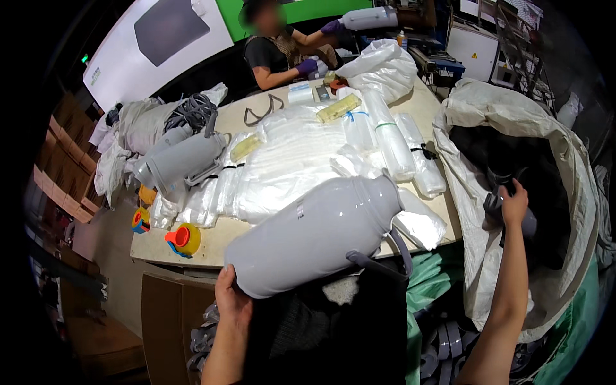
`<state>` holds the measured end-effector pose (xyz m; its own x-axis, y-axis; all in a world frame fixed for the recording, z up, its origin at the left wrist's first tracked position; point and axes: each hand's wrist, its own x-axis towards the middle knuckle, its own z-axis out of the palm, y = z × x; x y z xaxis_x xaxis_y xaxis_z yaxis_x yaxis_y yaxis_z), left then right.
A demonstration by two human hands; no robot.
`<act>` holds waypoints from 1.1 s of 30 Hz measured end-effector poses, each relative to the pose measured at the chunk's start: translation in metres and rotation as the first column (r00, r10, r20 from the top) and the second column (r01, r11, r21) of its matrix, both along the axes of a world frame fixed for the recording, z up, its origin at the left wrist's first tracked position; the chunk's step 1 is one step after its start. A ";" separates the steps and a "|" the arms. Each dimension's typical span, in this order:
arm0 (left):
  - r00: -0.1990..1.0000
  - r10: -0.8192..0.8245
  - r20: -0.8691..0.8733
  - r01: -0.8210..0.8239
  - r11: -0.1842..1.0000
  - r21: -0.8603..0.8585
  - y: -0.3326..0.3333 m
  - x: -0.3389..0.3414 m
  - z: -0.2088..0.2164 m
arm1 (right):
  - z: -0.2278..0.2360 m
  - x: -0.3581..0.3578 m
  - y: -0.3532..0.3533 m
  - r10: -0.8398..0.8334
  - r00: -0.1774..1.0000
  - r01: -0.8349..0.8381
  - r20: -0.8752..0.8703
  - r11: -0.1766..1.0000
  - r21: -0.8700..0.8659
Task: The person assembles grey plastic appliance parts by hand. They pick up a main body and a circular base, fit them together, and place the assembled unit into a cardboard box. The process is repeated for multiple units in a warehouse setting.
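Note:
A large glossy grey thermos jug lies tilted in front of me, its neck up to the right and its handle hanging below the neck. My left hand grips the jug at its base, thumb along the near edge. Off to the right, my right hand reaches inside a big white woven sack. Its fingers are closed around something dark, partly hidden in the shadow of the sack. Beside those fingers shows a grey plastic part.
Clear plastic bags cover much of the table. More grey jugs lie at the left, near tape dispensers. Across the table a person with purple gloves handles another grey jug. A cardboard box stands below the table's edge.

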<state>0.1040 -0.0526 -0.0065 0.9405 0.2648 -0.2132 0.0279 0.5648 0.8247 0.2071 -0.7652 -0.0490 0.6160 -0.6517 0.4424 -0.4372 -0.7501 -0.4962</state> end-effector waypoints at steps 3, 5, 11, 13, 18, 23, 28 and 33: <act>0.995 0.084 -0.054 -0.085 0.996 -0.006 0.002 -0.013 0.006 | 0.034 -0.020 0.099 0.018 0.909 -0.022 0.416 1.000 0.006; 0.994 0.087 -0.062 -0.086 0.996 0.016 0.013 -0.019 0.005 | 0.045 -0.049 0.148 0.152 0.854 -0.127 0.498 0.988 -0.085; 0.997 0.076 -0.027 -0.076 0.997 -0.021 0.023 -0.024 0.010 | -0.010 -0.140 0.305 0.679 0.578 -0.690 0.452 0.112 0.715; 0.997 0.026 0.067 -0.028 0.999 0.034 0.039 -0.037 0.013 | 0.000 -0.144 0.308 0.253 0.718 -0.613 0.648 -0.211 0.761; 0.993 -0.036 0.115 0.016 0.985 0.171 0.058 -0.059 0.010 | 0.026 -0.159 0.346 0.110 0.711 -0.637 0.695 -0.318 0.702; 0.998 -0.050 -0.033 0.054 0.990 0.129 0.084 -0.078 0.006 | 0.106 -0.174 0.362 0.834 0.234 -0.945 0.499 0.315 -0.083; 0.978 0.202 0.056 -0.210 0.953 0.218 0.053 -0.072 0.052 | 0.079 -0.209 0.385 0.693 0.275 -0.922 0.667 0.387 -0.022; 0.862 0.079 0.501 -0.441 0.607 0.661 0.035 -0.049 0.088 | 0.007 -0.278 0.417 0.271 0.588 -0.778 0.762 0.447 0.441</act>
<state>0.0548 -0.0178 0.0817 0.7473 0.4039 0.5276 -0.4325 -0.3071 0.8477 -0.0713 -0.3478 -0.0418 0.7715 -0.5017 0.3913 0.4363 -0.0304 -0.8993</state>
